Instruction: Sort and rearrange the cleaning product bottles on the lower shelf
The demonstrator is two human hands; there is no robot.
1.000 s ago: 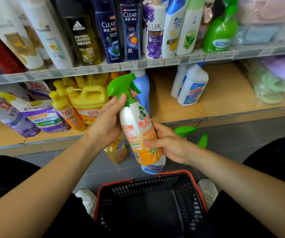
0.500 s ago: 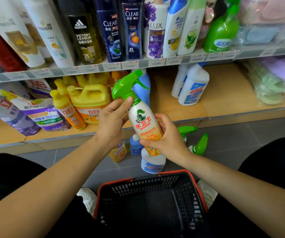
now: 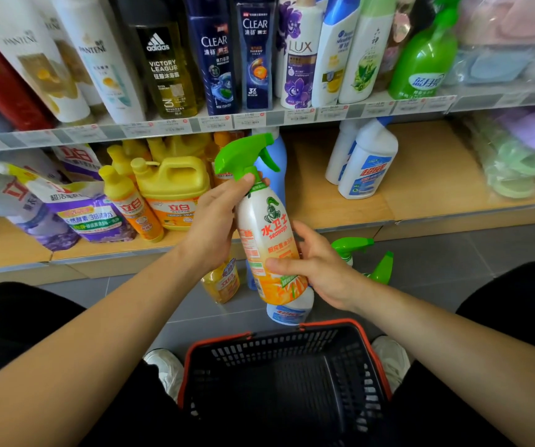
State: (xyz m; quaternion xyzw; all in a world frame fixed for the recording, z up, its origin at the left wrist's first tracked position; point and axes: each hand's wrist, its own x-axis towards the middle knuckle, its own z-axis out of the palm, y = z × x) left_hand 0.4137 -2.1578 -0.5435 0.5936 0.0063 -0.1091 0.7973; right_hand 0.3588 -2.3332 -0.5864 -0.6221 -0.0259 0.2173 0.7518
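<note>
One Seaways bottle (image 3: 271,233) — left hand (image 3: 211,221), right hand (image 3: 322,267)

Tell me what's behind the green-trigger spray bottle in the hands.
A blue bottle stands on the lower shelf right behind the spray bottle; only its right side shows. On the floor below, a white bottle peeks out; its top is covered.

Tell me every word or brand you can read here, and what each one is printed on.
"PANTENE": leftmost white bottle.
"adidas VICTORY LEAGUE": dark bottle.
"CLEAR": navy bottle.
"CLEAR" and "3X": second navy bottle, just right of it.
"LUX": white-and-purple bottle.
"水卫士 Seaways": spray bottle being held.
"立白": yellow jug.
Price tags: too blurred to read.
</note>
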